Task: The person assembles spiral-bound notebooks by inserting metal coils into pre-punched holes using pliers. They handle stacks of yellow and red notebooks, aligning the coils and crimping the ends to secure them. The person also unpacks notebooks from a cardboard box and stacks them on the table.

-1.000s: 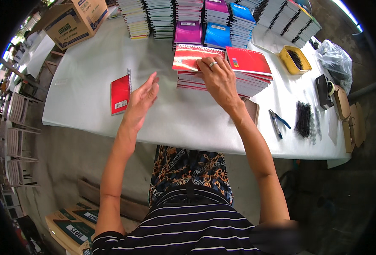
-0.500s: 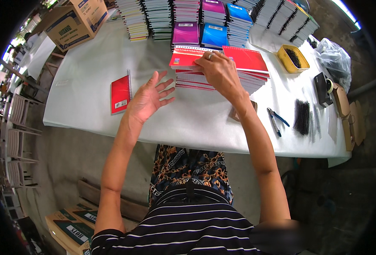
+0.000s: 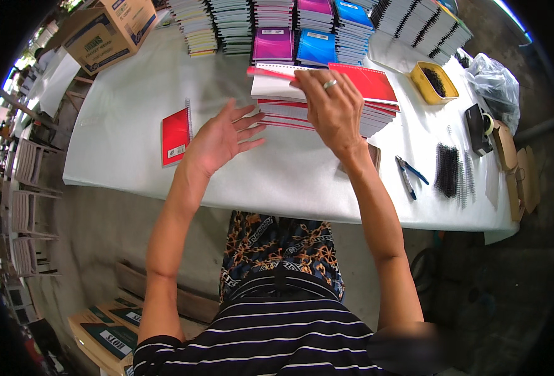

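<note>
My right hand (image 3: 333, 103) pinches a red notebook cover (image 3: 270, 73), which is tilted up and seen almost edge-on. Beneath it lies a block of white punched pages (image 3: 275, 88), on top of a stack of red-covered notebooks (image 3: 283, 117). My left hand (image 3: 223, 139) is open, palm turned up, just left of this stack and holding nothing. Against the first stack stands another one, topped by a red cover (image 3: 371, 83) with punched holes along its edge. A spiral-bound red notebook (image 3: 176, 138) lies flat on the table to the left of my left hand.
Tall stacks of spiral notebooks (image 3: 274, 44) line the table's far side. To the right are a yellow tub of black bits (image 3: 434, 83), blue-handled pliers (image 3: 409, 175), black wire spirals (image 3: 447, 172) and a tape dispenser (image 3: 477, 130). A cardboard box (image 3: 108, 34) stands far left.
My right hand has raised the red cover off the pages, so white paper now shows beneath it. My left hand has moved slightly right, closer to the stack.
</note>
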Demonstrator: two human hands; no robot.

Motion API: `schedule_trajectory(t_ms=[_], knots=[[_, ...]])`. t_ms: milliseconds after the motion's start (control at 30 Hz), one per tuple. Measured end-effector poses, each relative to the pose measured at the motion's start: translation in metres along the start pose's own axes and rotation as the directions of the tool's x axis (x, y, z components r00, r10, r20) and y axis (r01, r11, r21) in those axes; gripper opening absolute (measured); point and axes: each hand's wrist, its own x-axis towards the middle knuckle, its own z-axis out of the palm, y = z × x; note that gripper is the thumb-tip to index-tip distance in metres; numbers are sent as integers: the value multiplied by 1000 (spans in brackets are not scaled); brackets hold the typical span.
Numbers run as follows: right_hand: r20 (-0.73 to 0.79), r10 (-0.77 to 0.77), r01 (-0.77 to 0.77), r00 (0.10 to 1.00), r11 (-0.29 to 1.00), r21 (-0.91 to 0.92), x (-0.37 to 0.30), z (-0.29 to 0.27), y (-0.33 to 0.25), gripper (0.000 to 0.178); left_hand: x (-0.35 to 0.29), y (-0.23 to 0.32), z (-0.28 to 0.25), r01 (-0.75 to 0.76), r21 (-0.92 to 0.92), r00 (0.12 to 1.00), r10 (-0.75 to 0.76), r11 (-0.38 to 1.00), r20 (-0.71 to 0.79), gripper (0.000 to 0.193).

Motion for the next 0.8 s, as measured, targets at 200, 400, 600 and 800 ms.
schedule_trajectory(t_ms=[200, 400, 600, 800], knots=[[116, 362, -380, 925, 881, 281, 9, -16, -8, 16, -30, 9, 22, -195, 166, 971, 215, 966, -108, 69], [205, -181, 163, 962, 981, 102, -56, -32, -57, 23, -29, 0, 18, -5, -210, 995, 26, 978, 101, 66], [218, 553, -593, 805, 724, 352, -76, -65, -55, 64, -40, -35, 22, -308, 130, 932, 272, 942, 240, 65], [765, 589, -927, 261, -69, 369, -137, -45, -56, 28, -29, -82, 14, -212, 422, 960, 107, 882, 259, 74]])
